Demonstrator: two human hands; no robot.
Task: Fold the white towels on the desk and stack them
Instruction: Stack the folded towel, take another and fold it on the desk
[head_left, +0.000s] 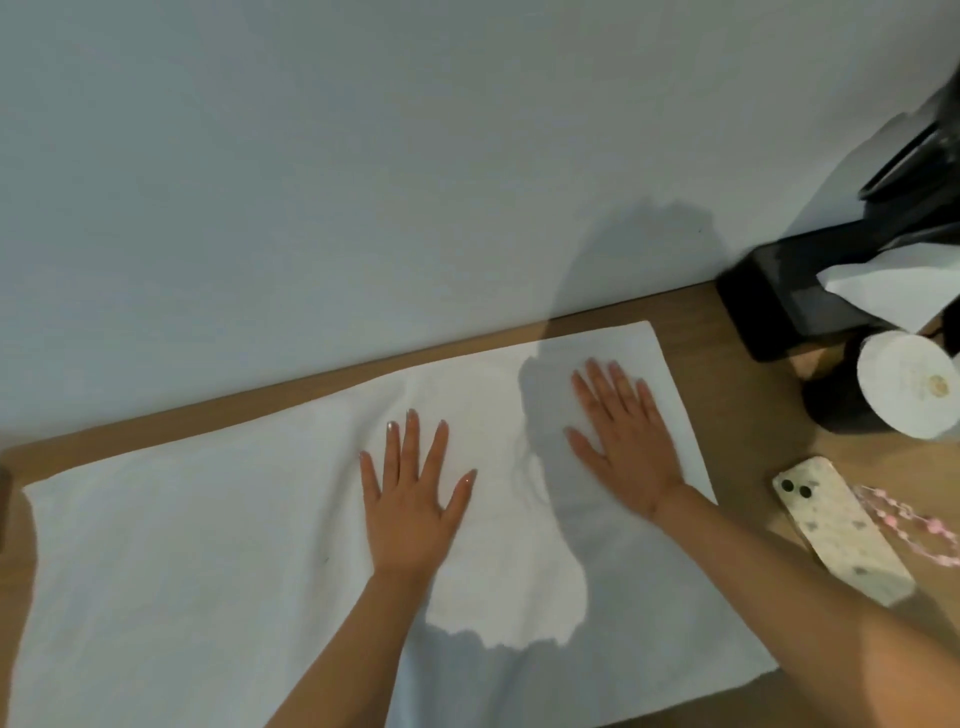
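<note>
A white towel lies spread flat across the wooden desk, reaching from the left edge of view almost to the phone on the right. My left hand rests palm down near the towel's middle, fingers spread. My right hand lies flat on the towel's far right part, fingers spread too. Neither hand grips the cloth. Only this one towel is in view.
A phone in a pale speckled case with a pink beaded strap lies right of the towel. Behind it stand a roll of white tissue and a black stand with a white sheet. A pale wall borders the desk's far edge.
</note>
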